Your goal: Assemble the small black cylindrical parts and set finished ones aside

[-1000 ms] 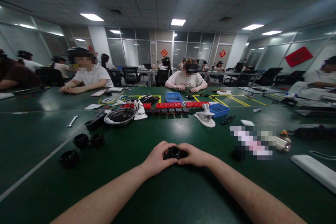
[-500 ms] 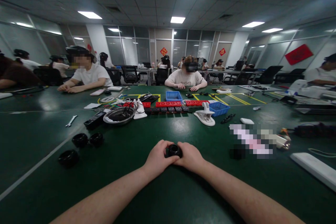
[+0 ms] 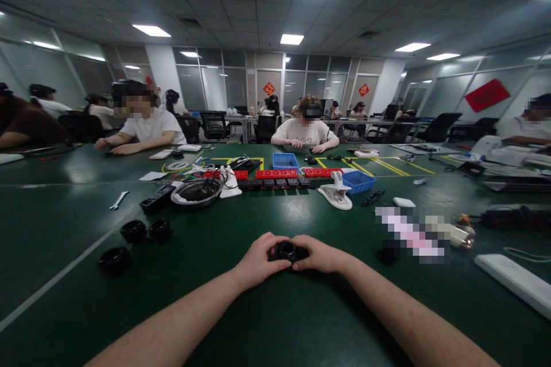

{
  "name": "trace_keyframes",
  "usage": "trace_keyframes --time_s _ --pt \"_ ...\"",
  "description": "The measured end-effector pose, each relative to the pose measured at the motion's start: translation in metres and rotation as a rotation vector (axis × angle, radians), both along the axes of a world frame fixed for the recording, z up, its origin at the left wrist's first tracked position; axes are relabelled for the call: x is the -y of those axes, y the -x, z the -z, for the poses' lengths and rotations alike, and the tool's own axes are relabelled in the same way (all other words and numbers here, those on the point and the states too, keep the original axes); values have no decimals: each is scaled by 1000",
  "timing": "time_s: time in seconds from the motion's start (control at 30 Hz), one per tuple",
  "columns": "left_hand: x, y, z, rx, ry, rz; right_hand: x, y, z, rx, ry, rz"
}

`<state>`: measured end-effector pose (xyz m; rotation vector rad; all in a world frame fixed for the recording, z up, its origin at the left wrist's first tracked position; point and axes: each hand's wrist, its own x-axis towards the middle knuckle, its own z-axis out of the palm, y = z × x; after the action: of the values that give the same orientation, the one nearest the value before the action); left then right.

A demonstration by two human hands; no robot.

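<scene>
A glossy black ring-shaped part (image 3: 287, 250) with a round hole facing up is between my two hands, low over the green table (image 3: 241, 321). My left hand (image 3: 261, 259) curls round its left side, thumb along the near edge. From the right, my right hand (image 3: 319, 253) grips it with thumb in front and fingers behind. The palms hide its sides. To the left stand several similar black parts: one nearer me (image 3: 114, 261), and a pair farther back, a left one (image 3: 134, 231) and a right one (image 3: 160, 230).
A metal bowl (image 3: 196, 194), red socket strips (image 3: 276, 174), a white clip base (image 3: 336, 194) and a blue tray (image 3: 358, 182) line the table ahead. A wrench (image 3: 119, 200) lies left; a white bar (image 3: 514, 281) lies right. Co-workers sit across the table.
My right hand has shifted slightly on the black part, its fingers now more arched with a gap under the palm. The left hand keeps its hold. The whole view has tilted slightly.
</scene>
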<state>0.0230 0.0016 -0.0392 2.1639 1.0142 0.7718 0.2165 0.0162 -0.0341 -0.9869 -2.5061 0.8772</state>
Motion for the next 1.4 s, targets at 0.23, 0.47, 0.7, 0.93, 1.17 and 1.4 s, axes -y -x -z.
trace_keyframes --time_s 0.23,0.47,0.7,0.93,1.17,1.4 --pt "-1 0 0 -3 24 20 0 0 -1 -17 3 -9" --pt "-1 0 0 -14 15 16 -1 3 3 -72 82 27" --pt "1 -4 0 -25 12 -27 0 5 7 19 40 158" --pt "7 -10 3 -14 -11 -237 13 25 13 258 -237 445" --pt "1 -4 2 -2 -22 -142 13 20 6 164 -236 332" --pt "-2 -1 6 28 14 -75 3 5 2 -146 199 62"
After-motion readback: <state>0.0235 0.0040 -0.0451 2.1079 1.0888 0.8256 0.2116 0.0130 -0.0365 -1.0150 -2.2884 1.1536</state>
